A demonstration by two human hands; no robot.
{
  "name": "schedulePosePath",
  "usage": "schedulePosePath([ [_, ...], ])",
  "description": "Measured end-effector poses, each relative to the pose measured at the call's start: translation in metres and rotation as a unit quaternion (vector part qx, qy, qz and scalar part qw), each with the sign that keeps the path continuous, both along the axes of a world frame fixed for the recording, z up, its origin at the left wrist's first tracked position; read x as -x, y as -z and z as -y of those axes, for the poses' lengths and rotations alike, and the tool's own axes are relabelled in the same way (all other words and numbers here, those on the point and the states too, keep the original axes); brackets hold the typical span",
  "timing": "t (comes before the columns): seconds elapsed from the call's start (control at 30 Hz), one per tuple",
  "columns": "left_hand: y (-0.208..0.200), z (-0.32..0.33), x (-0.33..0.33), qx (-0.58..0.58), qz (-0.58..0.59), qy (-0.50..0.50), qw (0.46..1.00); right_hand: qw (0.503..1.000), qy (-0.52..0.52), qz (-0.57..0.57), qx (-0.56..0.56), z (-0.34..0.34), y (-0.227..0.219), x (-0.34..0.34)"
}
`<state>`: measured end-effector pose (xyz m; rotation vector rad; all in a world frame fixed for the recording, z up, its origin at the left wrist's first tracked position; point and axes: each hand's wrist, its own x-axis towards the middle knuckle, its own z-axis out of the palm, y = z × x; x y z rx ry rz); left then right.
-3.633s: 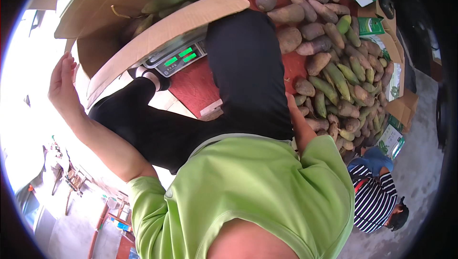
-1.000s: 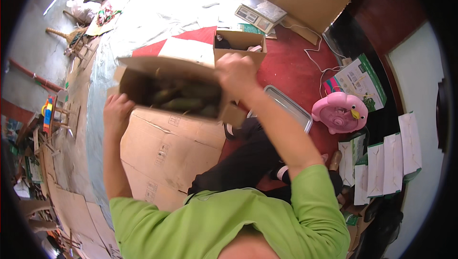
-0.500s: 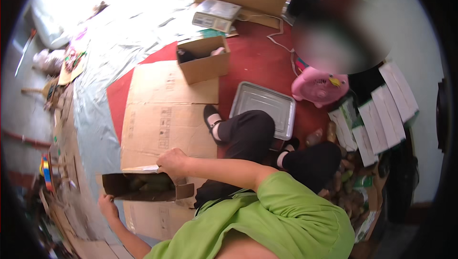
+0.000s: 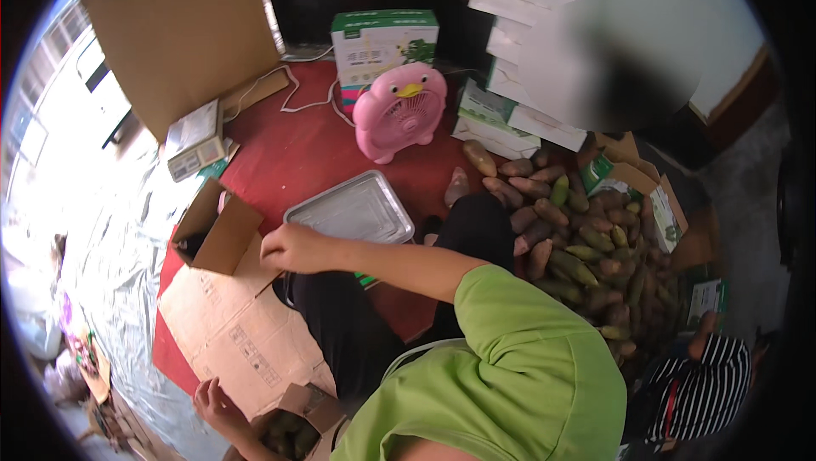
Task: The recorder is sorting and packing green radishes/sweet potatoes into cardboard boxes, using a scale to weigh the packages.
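Note:
My left hand [image 4: 219, 410], fingers apart, is over the left edge of an open cardboard box [image 4: 321, 406] in the lower left. Dark green, rounded pieces of produce [image 4: 291, 435] lie in that box, partly hidden by my forearm. My right hand [image 4: 297, 248] reaches across my legs, its fingers curled down and together. Whatever is in those fingers, if anything, is hidden. Just beyond it stands a small open cardboard box [image 4: 223, 236] with something dark inside. A grey metal tray [image 4: 353, 210] lies on the red floor past my right forearm.
A pile of long brown and green tubers [image 4: 586, 248] lies to my right, beside white-and-green cartons [image 4: 501, 125]. Ahead are a pink fan [image 4: 399, 113], a white scale [image 4: 195, 140] and a printed carton [image 4: 382, 49]. A person in a striped shirt [image 4: 704, 389] is at lower right.
My view has turned right, bringing the tuber pile and the person into sight. My right hand has left the produce box's edge and moved forward; my left hand's fingers have come off it.

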<state>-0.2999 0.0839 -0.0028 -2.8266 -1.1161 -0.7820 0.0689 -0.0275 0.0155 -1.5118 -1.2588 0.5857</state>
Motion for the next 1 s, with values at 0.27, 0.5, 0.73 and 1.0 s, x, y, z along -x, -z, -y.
schedulePosePath([
  [0.27,-0.021,0.055,-0.184,0.096,0.058,0.237,0.965,0.969,0.245,0.037,0.007,0.131,0.007,-0.154],
  [0.5,-0.021,0.114,-0.280,0.136,0.037,0.415,0.899,0.887,0.435,-0.154,-0.009,0.251,0.014,-0.241],
  [0.73,0.005,0.147,-0.326,0.207,-0.014,0.478,0.853,0.766,0.573,-0.267,-0.119,0.358,0.005,-0.336],
  [1.0,0.034,0.138,-0.336,0.215,-0.062,0.437,0.871,0.701,0.655,-0.203,-0.194,0.403,-0.054,-0.410],
])
